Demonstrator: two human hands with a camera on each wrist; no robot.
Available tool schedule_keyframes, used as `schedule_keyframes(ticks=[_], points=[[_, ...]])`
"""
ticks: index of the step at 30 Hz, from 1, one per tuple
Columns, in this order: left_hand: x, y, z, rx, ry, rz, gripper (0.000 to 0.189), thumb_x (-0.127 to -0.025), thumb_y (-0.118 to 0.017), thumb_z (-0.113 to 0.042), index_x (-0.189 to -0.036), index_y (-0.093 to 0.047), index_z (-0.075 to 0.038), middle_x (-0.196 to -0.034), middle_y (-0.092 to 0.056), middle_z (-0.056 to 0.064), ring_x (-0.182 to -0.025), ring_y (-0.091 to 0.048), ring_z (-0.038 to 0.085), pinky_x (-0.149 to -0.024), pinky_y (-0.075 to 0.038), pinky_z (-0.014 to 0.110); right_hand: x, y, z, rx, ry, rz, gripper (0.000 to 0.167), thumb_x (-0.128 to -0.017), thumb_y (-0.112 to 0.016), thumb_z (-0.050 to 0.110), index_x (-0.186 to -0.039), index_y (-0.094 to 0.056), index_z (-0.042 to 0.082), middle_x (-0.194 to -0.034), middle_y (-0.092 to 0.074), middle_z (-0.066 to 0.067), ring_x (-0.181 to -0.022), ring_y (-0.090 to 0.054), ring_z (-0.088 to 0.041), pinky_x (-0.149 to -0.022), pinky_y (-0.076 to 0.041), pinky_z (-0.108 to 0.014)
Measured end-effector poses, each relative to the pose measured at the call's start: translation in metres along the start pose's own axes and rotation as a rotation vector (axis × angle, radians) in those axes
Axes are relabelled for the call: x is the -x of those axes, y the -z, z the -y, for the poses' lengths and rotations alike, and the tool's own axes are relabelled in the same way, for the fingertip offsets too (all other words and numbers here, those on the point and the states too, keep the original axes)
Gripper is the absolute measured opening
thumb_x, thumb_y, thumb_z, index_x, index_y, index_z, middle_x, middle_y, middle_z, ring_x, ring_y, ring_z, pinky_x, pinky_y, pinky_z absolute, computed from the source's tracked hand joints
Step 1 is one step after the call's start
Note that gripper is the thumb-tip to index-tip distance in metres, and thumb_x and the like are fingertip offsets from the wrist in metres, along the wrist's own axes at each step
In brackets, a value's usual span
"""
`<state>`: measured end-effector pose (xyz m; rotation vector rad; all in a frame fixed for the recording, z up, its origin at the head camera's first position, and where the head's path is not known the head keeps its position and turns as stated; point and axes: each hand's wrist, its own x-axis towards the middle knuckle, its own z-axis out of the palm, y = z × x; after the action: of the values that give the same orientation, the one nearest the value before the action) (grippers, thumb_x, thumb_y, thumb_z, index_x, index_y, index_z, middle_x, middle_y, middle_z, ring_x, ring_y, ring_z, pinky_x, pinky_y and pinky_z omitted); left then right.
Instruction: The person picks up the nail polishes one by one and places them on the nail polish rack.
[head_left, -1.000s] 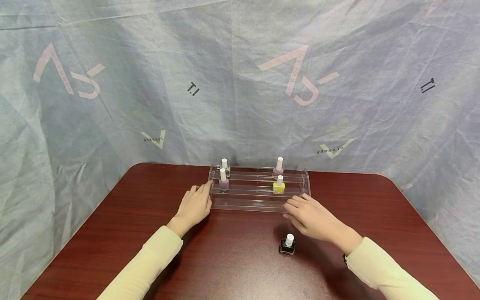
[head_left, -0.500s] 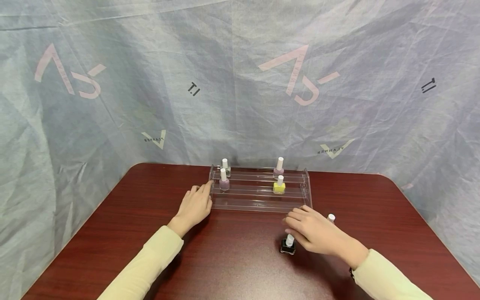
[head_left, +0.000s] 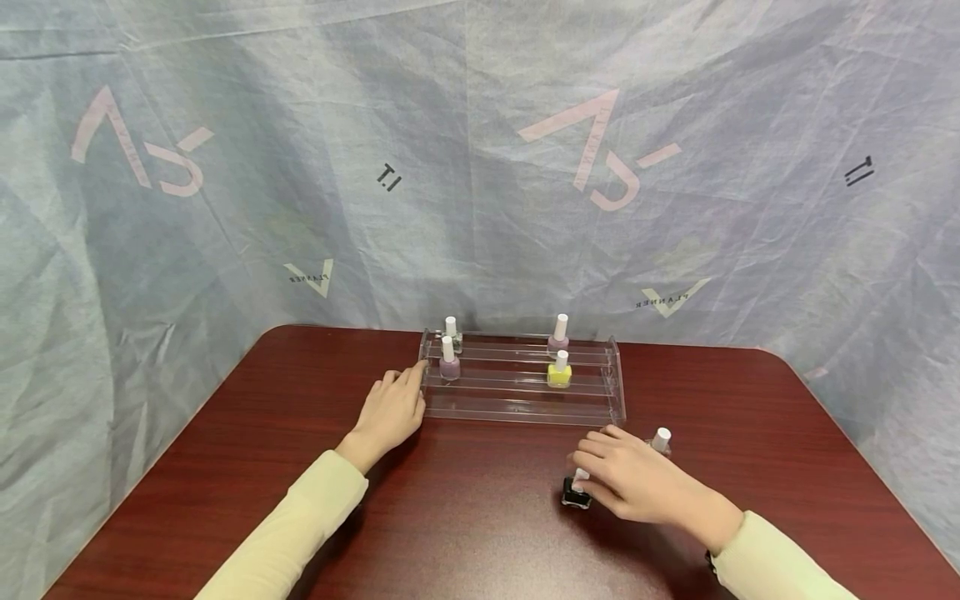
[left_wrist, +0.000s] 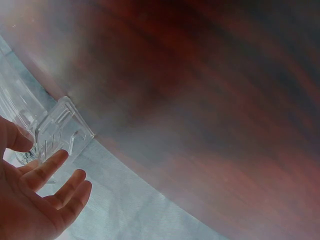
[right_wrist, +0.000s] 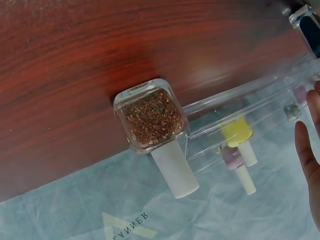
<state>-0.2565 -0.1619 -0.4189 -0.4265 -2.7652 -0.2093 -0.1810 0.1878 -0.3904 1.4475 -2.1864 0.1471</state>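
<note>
Clear tiered rack (head_left: 517, 407) stands at the back of the table. My left hand (head_left: 388, 412) touches its left end, thumb and extended fingers around the side panel in the left wrist view. At the table's right, my right hand (head_left: 637, 477) has thumb and fingertips at the white cap of a black nail polish bottle (head_left: 576, 495), which stands upright on the table. In the right wrist view this bottle (right_wrist: 311, 31) sits at the upper right corner; the fingertips on its cap are out of frame there.
A glittery brown nail polish bottle (right_wrist: 154, 120) stands just behind my right hand. On the rack are a yellow bottle (head_left: 559, 375), two mauve bottles (head_left: 449, 368) and a clear glittery one (head_left: 456, 342). A grey printed cloth (head_left: 465, 167) hangs behind the table.
My right hand has moved back from the rack's right front corner to the black bottle's cap, uncovering the brown bottle. The left hand keeps its place at the rack.
</note>
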Motion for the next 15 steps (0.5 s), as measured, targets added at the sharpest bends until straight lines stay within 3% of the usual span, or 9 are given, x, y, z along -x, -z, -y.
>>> schedule_keyframes(ticks=[15], points=[[0.0001, -0.001, 0.0001, 0.007, 0.003, 0.001, 0.049, -0.089, -0.048, -0.016, -0.136, -0.039, -0.007, -0.124, -0.057, 0.009, -0.108, -0.051, 0.032, -0.084, -0.043, 0.044, 0.0031, -0.0034, 0.0016, -0.002, 0.024, 0.014, 0.018, -0.073, -0.071, 0.018, -0.079, -0.054, 0.019, -0.072, -0.047, 0.013, -0.071, -0.046, -0.006, -0.071, -0.04, -0.026]])
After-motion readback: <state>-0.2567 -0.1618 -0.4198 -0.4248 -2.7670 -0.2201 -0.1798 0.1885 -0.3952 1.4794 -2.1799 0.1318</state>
